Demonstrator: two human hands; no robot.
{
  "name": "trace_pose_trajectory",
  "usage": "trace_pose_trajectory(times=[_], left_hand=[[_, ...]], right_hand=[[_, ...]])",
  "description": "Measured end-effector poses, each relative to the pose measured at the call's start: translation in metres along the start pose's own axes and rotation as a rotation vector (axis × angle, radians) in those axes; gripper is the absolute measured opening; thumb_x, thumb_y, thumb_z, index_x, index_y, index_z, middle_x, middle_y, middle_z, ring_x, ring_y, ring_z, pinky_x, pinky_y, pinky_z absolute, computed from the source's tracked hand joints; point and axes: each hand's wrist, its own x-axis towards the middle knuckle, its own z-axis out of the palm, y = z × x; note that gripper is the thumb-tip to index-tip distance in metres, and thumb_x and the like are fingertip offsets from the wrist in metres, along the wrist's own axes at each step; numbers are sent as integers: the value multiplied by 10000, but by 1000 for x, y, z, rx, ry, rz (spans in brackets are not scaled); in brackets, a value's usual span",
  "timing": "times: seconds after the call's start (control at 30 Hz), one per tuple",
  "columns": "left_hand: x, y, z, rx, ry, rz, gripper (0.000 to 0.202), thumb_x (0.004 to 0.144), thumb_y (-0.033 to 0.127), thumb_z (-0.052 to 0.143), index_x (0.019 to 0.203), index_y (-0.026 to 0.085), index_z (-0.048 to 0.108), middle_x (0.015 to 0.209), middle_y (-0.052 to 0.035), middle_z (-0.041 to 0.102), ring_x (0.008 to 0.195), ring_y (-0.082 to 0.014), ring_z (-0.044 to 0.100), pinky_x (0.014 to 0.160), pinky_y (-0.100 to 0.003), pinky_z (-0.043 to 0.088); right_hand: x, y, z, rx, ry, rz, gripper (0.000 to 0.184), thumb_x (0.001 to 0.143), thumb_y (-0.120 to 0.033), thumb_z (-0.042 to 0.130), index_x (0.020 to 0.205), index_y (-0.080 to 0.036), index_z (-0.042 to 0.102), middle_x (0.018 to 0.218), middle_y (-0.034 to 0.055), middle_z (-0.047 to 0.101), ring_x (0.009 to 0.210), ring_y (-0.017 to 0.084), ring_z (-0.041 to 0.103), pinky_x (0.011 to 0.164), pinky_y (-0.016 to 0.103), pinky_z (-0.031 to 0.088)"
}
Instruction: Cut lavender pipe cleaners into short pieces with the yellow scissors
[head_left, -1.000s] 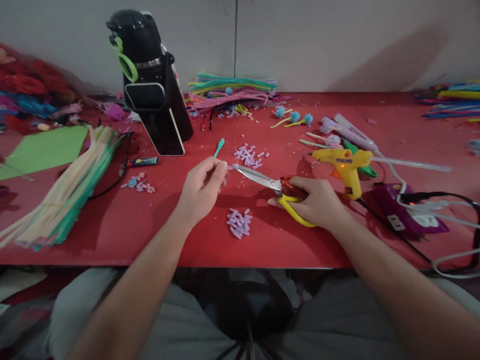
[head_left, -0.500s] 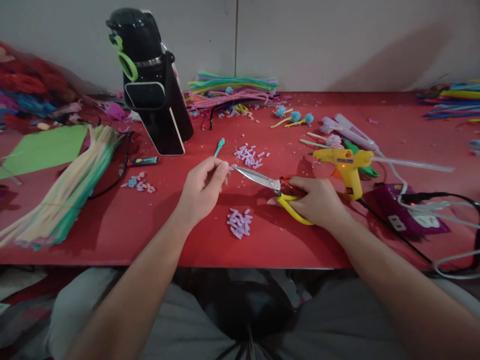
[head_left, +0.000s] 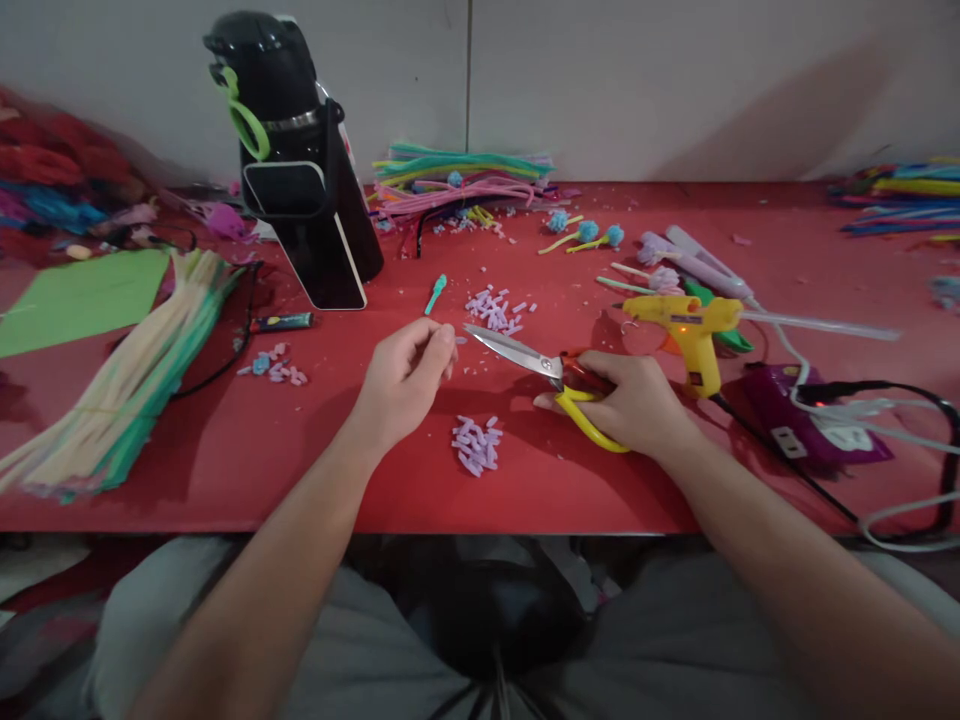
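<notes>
My left hand (head_left: 411, 375) is closed in a pinch, thumb against fingers; what is between them is hidden. A small lilac bit (head_left: 460, 341) shows beside its fingertips, and I cannot tell if it is held. In my right hand (head_left: 630, 400) are scissors (head_left: 517, 352) with yellow and red handles, blades together and pointing at the left fingertips. One pile of short lilac pieces (head_left: 496, 310) lies behind the blades, and another lilac pile (head_left: 476, 445) lies nearer the table's front edge. Beyond the left hand rests a small teal piece with a knobbed end (head_left: 436, 294).
A black bottle (head_left: 300, 150) with a phone-like slab stands back left. Left lies a bundle of fuzzy stems (head_left: 127, 390); more stems (head_left: 465, 180) lie by the wall. A yellow glue gun (head_left: 686, 325) and a purple power box (head_left: 810, 420) with cables occupy the right.
The whole view has shifted slightly. Both hands keep nearly the same pose, and the scissor tip sits slightly farther from the left fingertips.
</notes>
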Motion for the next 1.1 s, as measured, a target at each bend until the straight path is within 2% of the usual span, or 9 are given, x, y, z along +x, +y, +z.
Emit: trace_pose_trajectory(times=[0.2, 0.67, 0.9, 1.1], left_hand=[[0, 1, 0, 8, 12, 1, 386, 996, 249, 437, 618, 177, 454, 558, 19, 475, 514, -82, 436, 509, -229, 364], [1, 2, -1, -21, -11, 30, 352, 1003, 326, 468, 689, 173, 514, 611, 13, 513, 554, -84, 479, 537, -227, 396], [0, 0, -2, 0, -12, 66, 348, 1002, 346, 477, 705, 173, 537, 626, 9, 521, 573, -91, 488, 550, -233, 402], [1, -2, -1, -3, -15, 79, 354, 1002, 367, 478, 710, 176, 538, 636, 7, 523, 577, -93, 489, 559, -237, 405]], right_hand=[[-1, -1, -1, 21, 0, 19, 650, 634, -774, 675, 564, -217, 347, 526, -49, 308, 536, 97, 260, 483, 274, 216], [-1, 0, 0, 22, -47, 41, 630, 630, -776, 674, 582, -207, 407, 552, -41, 339, 557, 106, 293, 491, 273, 250], [0, 0, -1, 23, -39, 9, 608, 654, -742, 678, 578, -199, 418, 552, -38, 358, 559, 104, 301, 502, 270, 261], [1, -1, -1, 10, -28, 42, 616, 643, -753, 672, 569, -198, 412, 544, -38, 339, 560, 105, 286, 499, 270, 253]])
